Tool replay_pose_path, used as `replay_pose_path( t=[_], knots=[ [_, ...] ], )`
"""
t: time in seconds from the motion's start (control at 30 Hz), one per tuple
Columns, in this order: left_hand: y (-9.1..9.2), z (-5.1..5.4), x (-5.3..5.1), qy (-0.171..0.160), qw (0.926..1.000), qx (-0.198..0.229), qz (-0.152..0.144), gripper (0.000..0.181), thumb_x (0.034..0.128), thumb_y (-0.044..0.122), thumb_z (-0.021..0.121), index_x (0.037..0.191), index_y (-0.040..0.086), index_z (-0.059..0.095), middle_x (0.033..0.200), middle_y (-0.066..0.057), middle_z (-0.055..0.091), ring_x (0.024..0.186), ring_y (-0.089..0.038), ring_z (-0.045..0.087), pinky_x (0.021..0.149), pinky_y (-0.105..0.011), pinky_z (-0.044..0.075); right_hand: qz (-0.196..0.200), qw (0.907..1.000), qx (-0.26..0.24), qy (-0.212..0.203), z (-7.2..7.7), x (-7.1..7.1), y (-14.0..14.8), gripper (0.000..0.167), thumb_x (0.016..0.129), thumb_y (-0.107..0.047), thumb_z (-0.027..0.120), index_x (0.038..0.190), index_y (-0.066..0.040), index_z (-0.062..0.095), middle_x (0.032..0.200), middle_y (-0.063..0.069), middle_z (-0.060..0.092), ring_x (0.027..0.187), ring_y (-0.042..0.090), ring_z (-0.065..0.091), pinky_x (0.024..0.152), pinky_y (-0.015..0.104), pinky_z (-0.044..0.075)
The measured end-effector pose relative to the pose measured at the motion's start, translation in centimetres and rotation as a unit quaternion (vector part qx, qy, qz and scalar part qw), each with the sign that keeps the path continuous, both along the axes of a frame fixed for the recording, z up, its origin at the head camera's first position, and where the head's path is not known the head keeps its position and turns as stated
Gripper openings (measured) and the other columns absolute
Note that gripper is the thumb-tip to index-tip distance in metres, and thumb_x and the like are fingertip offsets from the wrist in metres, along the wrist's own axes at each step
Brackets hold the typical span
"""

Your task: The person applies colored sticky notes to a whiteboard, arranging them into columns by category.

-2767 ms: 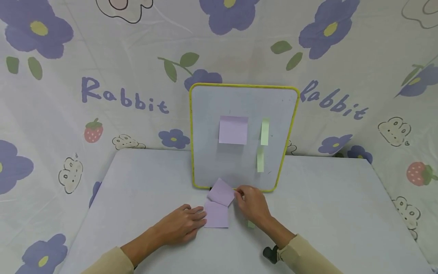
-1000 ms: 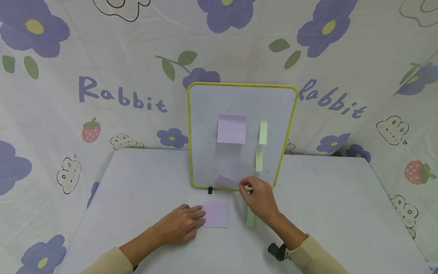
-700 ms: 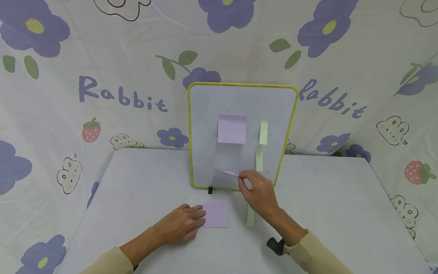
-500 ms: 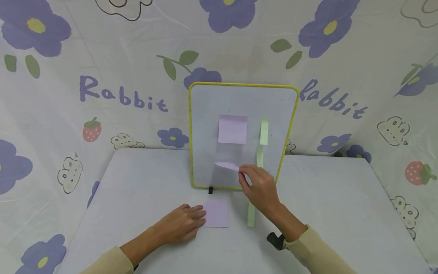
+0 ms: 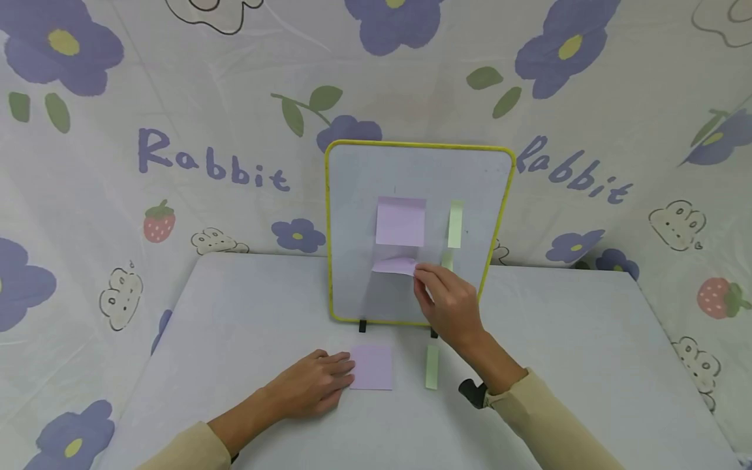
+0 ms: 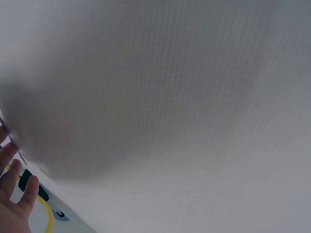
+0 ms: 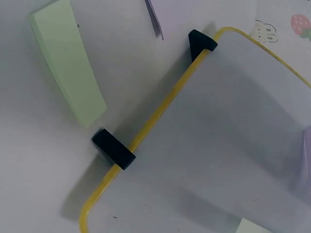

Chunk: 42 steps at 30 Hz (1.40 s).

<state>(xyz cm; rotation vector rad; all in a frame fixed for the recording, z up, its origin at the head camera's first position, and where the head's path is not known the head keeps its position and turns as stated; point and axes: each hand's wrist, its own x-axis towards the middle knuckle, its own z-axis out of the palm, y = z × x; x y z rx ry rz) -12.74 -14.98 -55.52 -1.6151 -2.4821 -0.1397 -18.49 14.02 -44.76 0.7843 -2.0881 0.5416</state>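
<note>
Between thumb and fingers my right hand (image 5: 449, 303) pinches the right edge of a purple sticky note (image 5: 395, 266), seen nearly edge-on before the whiteboard (image 5: 358, 287). Above it, another purple sticky note (image 5: 401, 222) is stuck to the board. A pad of purple sticky notes (image 5: 373, 367) lies on the table; the outstretched fingers of my left hand (image 5: 314, 385) rest at its left edge. Right of the pad is a pad of narrow green sticky notes (image 5: 431, 367), also in the right wrist view (image 7: 68, 63). The right hand itself is out of the right wrist view.
The yellow-rimmed whiteboard stands upright at the table's back on black feet (image 7: 113, 149). Two green strips hang on its right side, an upper strip (image 5: 455, 224) and a lower strip (image 5: 448, 260) partly behind my right hand. A flower-printed cloth (image 5: 247, 215) hangs behind the table.
My right hand has pulled the purple note away from the pad and raised it up in front of the whiteboard, below the stuck purple note. My left hand stays by the pad.
</note>
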Motion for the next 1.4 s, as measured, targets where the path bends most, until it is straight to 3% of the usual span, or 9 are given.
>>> replay_pose_path(
  t=[0.5,0.8,1.03,1.23,1.4],
  knots=[
    [0.0,-0.2,0.0,0.006,1.0000,0.005,-0.002,0.029,0.0906,0.022,0.066,0.117,0.012,0.074,0.126,-0.007,0.068,0.123,-0.023,0.060,0.088,-0.038,0.052,0.005,0.9998,-0.007,0.020,-0.3,-0.1,-0.2,0.016,0.076,0.008,0.077,0.091,0.007,0.073,0.092,0.018,0.072,0.079,0.030,0.072,0.068,0.038,0.059],
    [0.1,-0.2,0.0,0.006,1.0000,-0.002,0.001,0.029,0.0912,0.023,0.066,0.117,0.012,0.074,0.125,-0.007,0.068,0.122,-0.024,0.061,0.088,-0.038,0.053,-0.012,0.9996,0.026,0.003,-1.8,-0.4,-0.1,0.016,0.078,0.005,0.078,0.093,0.006,0.072,0.094,0.017,0.072,0.081,0.028,0.072,0.069,0.036,0.059],
    [0.3,0.0,-0.1,-0.015,0.9998,0.010,0.007,0.023,0.0909,0.021,0.066,0.111,0.013,0.074,0.122,-0.006,0.069,0.120,-0.025,0.061,0.090,-0.040,0.052,-0.021,0.9991,0.032,-0.017,-2.3,-0.4,0.1,0.018,0.077,0.003,0.080,0.093,0.005,0.073,0.094,0.016,0.072,0.081,0.028,0.073,0.069,0.036,0.059],
    [0.9,1.4,-1.1,-0.034,0.9976,0.057,0.021,0.018,0.0880,0.013,0.068,0.105,0.012,0.075,0.113,-0.004,0.071,0.113,-0.022,0.064,0.087,-0.038,0.052,-0.028,0.9982,0.043,-0.032,-2.6,-0.4,0.1,0.019,0.077,0.002,0.081,0.094,0.004,0.073,0.095,0.016,0.072,0.082,0.028,0.073,0.070,0.036,0.059],
    [1.3,4.0,-2.6,-0.002,0.9930,0.110,0.044,0.028,0.0819,0.003,0.069,0.109,0.009,0.074,0.114,-0.004,0.071,0.107,-0.020,0.066,0.086,-0.037,0.052,-0.027,0.9981,0.044,-0.033,-2.9,-0.5,0.2,0.018,0.077,0.002,0.080,0.094,0.004,0.073,0.094,0.017,0.072,0.081,0.029,0.073,0.069,0.036,0.059]
  ],
)
